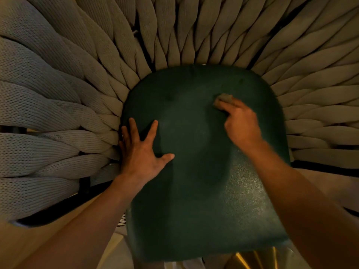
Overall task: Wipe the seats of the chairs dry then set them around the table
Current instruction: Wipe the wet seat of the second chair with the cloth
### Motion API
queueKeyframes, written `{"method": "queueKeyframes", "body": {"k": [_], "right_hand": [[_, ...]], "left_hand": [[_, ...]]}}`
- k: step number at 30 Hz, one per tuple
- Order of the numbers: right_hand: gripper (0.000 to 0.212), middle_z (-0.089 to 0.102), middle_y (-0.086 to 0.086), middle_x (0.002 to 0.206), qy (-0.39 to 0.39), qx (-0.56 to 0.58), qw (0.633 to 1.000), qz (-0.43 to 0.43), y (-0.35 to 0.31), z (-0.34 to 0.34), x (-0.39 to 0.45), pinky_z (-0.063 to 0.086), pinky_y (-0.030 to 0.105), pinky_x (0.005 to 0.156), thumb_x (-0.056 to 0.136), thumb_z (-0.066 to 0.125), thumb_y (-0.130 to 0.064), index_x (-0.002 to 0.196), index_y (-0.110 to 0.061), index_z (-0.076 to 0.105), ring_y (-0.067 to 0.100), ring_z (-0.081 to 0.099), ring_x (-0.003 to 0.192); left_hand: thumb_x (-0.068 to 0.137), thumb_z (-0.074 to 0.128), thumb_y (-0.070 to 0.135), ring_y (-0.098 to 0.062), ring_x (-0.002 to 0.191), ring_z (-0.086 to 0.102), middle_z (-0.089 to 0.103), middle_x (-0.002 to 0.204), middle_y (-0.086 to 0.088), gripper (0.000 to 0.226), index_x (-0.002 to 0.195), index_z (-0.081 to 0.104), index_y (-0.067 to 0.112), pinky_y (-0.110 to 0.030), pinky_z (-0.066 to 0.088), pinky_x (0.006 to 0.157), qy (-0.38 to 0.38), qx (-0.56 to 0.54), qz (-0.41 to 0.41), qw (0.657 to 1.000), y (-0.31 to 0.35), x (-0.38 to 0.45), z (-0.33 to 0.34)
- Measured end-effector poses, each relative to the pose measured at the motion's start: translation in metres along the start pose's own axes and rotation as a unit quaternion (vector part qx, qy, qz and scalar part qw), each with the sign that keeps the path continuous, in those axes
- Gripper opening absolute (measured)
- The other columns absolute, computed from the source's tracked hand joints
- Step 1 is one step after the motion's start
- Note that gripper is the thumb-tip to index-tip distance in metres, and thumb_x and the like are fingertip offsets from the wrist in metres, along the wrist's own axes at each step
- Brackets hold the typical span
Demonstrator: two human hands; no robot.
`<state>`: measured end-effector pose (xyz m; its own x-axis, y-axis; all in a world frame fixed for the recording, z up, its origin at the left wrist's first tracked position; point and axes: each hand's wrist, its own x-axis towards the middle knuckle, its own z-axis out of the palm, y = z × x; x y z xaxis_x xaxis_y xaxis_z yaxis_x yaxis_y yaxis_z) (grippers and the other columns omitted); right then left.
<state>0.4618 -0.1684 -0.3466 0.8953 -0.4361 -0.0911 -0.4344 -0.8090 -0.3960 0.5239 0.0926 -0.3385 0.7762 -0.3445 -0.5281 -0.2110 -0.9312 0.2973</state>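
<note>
A chair with a dark green padded seat [194, 181] fills the view from above. Thick beige woven rope bands [58, 94] fan out around it as its back and sides. My left hand [141, 150] lies flat with spread fingers on the seat's left edge. My right hand [240, 123] presses a small brownish cloth [223, 99] against the seat toward its back right; the cloth pokes out beyond the fingertips. The right hand is slightly blurred.
A black metal frame bar [85, 185] runs below the rope bands at the left. A pale floor [38, 241] shows at the lower left. Something shiny and gold-coloured [252, 259] sits under the seat's front edge.
</note>
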Motion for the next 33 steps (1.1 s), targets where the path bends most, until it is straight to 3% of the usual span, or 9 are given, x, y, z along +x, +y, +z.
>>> {"method": "queueKeyframes", "body": {"k": [6,9,13,18,23,26,29,33], "right_hand": [[0.06,0.057,0.016,0.132,0.054,-0.008,0.99,0.132,0.065,-0.037,-0.001,0.031,0.019,0.104,0.076,0.045,0.016,0.128,-0.01,0.06,0.032,0.054,0.119],[0.058,0.058,0.016,0.131,0.081,0.034,0.974,0.206,0.077,-0.036,0.003,0.036,0.027,0.106,0.079,0.045,0.012,0.131,-0.009,0.056,0.033,0.054,0.119],[0.057,0.058,0.016,0.13,0.116,0.042,0.966,0.228,0.064,-0.026,0.007,0.039,0.032,0.107,0.079,0.046,0.01,0.131,-0.01,0.057,0.035,0.055,0.118],[0.058,0.057,0.01,0.133,0.113,0.049,0.984,0.129,0.014,0.003,0.002,0.028,0.025,0.112,0.075,0.042,0.012,0.124,-0.012,0.063,0.026,0.05,0.126],[0.062,0.056,0.01,0.133,0.007,0.03,0.999,-0.022,-0.063,0.042,0.012,0.039,0.044,0.106,0.071,0.042,0.002,0.126,-0.018,0.061,0.03,0.051,0.123],[0.054,0.054,0.009,0.136,-0.067,0.038,0.993,-0.091,-0.111,0.056,0.027,0.043,0.041,0.101,0.079,0.053,0.0,0.13,-0.02,0.059,0.029,0.049,0.125],[0.05,0.048,0.01,0.14,-0.139,0.033,0.976,-0.162,-0.158,0.064,0.036,0.041,0.037,0.101,0.086,0.052,-0.007,0.135,-0.02,0.053,0.029,0.044,0.128],[0.044,0.05,0.013,0.132,-0.163,0.019,0.961,-0.221,-0.181,0.065,0.039,0.045,0.045,0.093,0.091,0.05,-0.012,0.134,-0.021,0.052,0.033,0.045,0.12]], "left_hand": [[0.073,0.068,0.066,-0.033,0.145,-0.023,-0.03,0.157,-0.004,0.104,0.15,-0.001,0.05,-0.053,0.0,0.119,-0.003,-0.012,-0.006,1.0,0.0,0.0,0.002],[0.073,0.068,0.066,-0.033,0.145,-0.023,-0.03,0.157,-0.004,0.104,0.149,0.0,0.051,-0.053,-0.001,0.119,-0.003,-0.017,-0.004,1.0,-0.001,0.001,0.002],[0.073,0.069,0.065,-0.033,0.145,-0.024,-0.03,0.157,-0.003,0.103,0.149,0.001,0.051,-0.053,-0.002,0.119,0.002,-0.022,-0.002,1.0,0.0,0.001,0.004],[0.074,0.068,0.065,-0.034,0.145,-0.023,-0.029,0.157,-0.006,0.103,0.15,0.0,0.05,-0.052,-0.001,0.12,0.004,-0.018,-0.002,1.0,0.0,0.0,0.004],[0.075,0.066,0.066,-0.035,0.145,-0.02,-0.027,0.158,-0.01,0.103,0.15,-0.001,0.048,-0.052,0.0,0.119,0.008,-0.011,0.01,1.0,0.0,-0.002,0.003],[0.074,0.066,0.066,-0.036,0.145,-0.02,-0.026,0.158,-0.011,0.102,0.151,0.0,0.047,-0.052,-0.001,0.119,0.011,-0.009,0.014,1.0,0.0,0.0,0.004],[0.074,0.07,0.061,-0.037,0.146,-0.017,-0.019,0.16,-0.014,0.099,0.153,0.015,0.039,-0.054,0.0,0.118,0.022,-0.011,0.02,0.999,-0.002,0.0,0.006],[0.073,0.073,0.057,-0.038,0.147,-0.013,-0.011,0.161,-0.016,0.097,0.152,0.023,0.031,-0.054,0.002,0.119,0.035,-0.021,0.026,0.999,-0.003,-0.001,0.007]]}}
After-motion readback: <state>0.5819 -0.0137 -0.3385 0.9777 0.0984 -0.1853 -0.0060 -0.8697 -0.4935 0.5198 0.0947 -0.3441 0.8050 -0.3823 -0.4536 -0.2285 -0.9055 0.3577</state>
